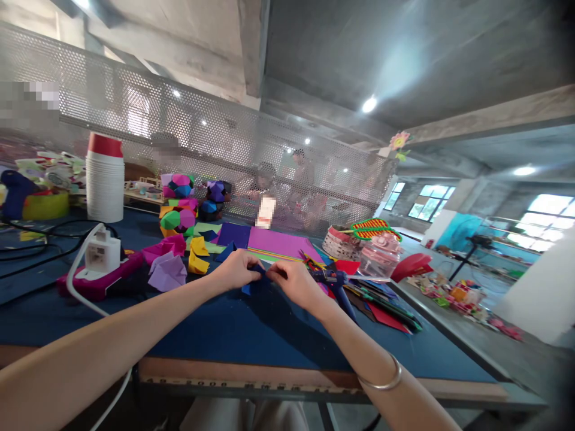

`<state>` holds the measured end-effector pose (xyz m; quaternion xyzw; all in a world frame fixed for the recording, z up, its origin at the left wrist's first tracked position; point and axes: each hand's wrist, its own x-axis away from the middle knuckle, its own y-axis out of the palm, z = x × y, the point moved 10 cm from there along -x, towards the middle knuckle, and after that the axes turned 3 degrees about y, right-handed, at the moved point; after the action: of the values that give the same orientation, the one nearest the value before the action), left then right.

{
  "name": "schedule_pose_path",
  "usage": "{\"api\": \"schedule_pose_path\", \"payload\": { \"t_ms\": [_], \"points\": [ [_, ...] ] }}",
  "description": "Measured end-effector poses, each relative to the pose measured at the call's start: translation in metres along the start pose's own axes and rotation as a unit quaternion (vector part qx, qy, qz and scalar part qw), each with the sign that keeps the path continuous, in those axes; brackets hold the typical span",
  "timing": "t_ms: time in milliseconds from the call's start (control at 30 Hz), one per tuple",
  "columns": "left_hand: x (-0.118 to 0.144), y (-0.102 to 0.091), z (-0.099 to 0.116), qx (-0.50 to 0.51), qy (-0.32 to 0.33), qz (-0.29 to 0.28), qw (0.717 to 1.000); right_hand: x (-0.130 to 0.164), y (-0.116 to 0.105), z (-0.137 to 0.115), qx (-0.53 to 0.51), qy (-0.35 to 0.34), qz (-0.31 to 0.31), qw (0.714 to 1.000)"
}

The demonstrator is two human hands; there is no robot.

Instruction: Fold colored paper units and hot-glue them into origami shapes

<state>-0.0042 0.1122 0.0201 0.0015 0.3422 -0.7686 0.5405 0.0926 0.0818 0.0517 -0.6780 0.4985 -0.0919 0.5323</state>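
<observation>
Over the middle of the dark blue tabletop [287, 341], a piece of folded blue paper [253, 287] sits between my two hands. My left hand [238, 269] pinches it from the left with curled fingers. From the right, my right hand [291, 281] closes its fingertips at the paper's edge, a silver bangle on that forearm. My hands partly hide the paper's shape. Left of them lie yellow folded pieces [198, 256], a lilac piece [167, 271] and a magenta piece [167, 246]. Behind is a stack of purple paper [284, 242]. A blue glue gun [336, 278] rests beside my right hand.
Multicoloured folded-paper balls [178, 218] stand behind the loose pieces. At left are a magenta power strip [96, 284] with cables and a stack of paper cups [105, 185]. Pens [381, 302] and a clear jar [380, 260] lie right. A perforated screen [215, 149] borders the back.
</observation>
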Motion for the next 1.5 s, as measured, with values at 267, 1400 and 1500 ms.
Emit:
{"api": "schedule_pose_path", "payload": {
  "t_ms": [267,1400,1500],
  "points": [
    [0.0,-0.002,0.001,-0.056,0.002,0.005,0.998,0.005,0.009,-0.015,0.16,-0.048,0.02,0.986],
    [0.005,-0.028,0.006,-0.053,-0.029,0.125,0.99,0.005,-0.005,-0.003,0.023,0.015,0.089,0.996],
    [0.007,-0.034,0.0,0.013,-0.055,0.167,0.984,0.004,-0.001,0.001,0.006,0.052,0.069,0.996]
  ]
}}
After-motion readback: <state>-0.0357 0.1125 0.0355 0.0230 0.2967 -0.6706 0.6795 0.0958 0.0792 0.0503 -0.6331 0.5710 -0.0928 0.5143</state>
